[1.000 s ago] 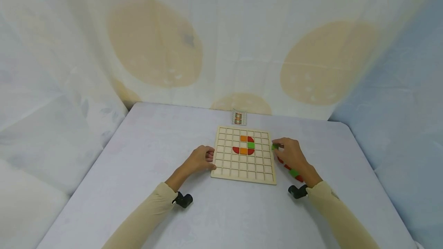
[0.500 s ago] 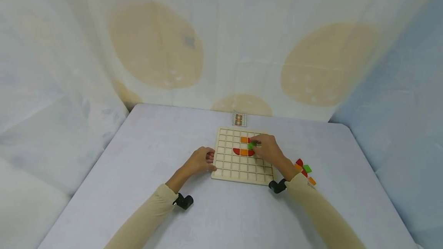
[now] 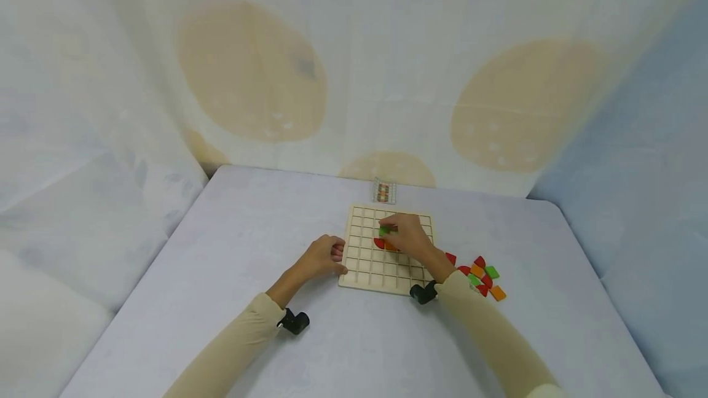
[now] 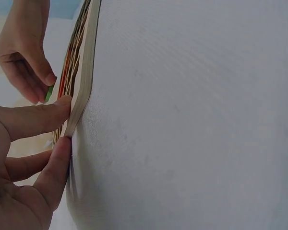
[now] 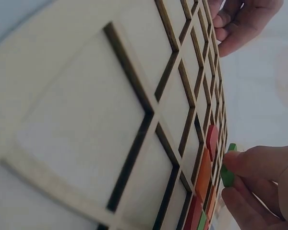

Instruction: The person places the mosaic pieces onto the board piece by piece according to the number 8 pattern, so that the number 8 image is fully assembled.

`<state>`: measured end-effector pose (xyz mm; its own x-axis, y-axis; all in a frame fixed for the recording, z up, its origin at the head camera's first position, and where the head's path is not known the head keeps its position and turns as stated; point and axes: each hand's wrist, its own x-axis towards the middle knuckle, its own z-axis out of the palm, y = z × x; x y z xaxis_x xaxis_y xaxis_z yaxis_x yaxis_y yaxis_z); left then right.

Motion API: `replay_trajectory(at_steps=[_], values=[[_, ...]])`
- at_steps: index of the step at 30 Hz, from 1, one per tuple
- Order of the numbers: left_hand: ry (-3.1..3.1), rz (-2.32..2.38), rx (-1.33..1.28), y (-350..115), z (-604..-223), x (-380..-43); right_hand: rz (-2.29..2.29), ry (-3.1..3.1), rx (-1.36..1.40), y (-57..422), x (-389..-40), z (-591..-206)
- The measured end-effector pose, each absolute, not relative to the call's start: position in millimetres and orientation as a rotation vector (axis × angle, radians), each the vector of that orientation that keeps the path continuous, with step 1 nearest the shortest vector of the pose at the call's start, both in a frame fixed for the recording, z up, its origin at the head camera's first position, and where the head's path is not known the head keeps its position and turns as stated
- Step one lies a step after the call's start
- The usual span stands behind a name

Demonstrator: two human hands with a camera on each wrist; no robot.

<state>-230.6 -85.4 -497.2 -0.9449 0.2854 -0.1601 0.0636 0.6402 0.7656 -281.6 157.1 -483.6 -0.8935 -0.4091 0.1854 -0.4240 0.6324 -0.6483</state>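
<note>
Placing a green tile [image 5: 227,178], looks like: right hand [image 3: 406,233] pinches it over the board [image 3: 365,268], left hand [image 3: 321,255] grips the board's edge. Next probably calls for squaring up.

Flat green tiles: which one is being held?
The flat green tile the right hand pinches over the pale square gridded board; others lie in it or alongside.

Left hand [image 3: 321,255]: thumb set opposite fingers in a pinch. Right hand [image 3: 409,235] farther forward, also pinching, thumb facing bent fingers. Left forearm [image 3: 229,343], right forearm [image 3: 492,331] both sleeved, slanting inward from near side.
</note>
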Motion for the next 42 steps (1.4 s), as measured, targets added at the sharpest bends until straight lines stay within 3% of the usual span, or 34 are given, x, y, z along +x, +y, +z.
replay_trajectory(at_steps=[42], values=[[2.606,1.191,0.346,-85.4,-496.0,-227.8,0.920,-2.827,0.817,157.4,-274.8,-481.5]])
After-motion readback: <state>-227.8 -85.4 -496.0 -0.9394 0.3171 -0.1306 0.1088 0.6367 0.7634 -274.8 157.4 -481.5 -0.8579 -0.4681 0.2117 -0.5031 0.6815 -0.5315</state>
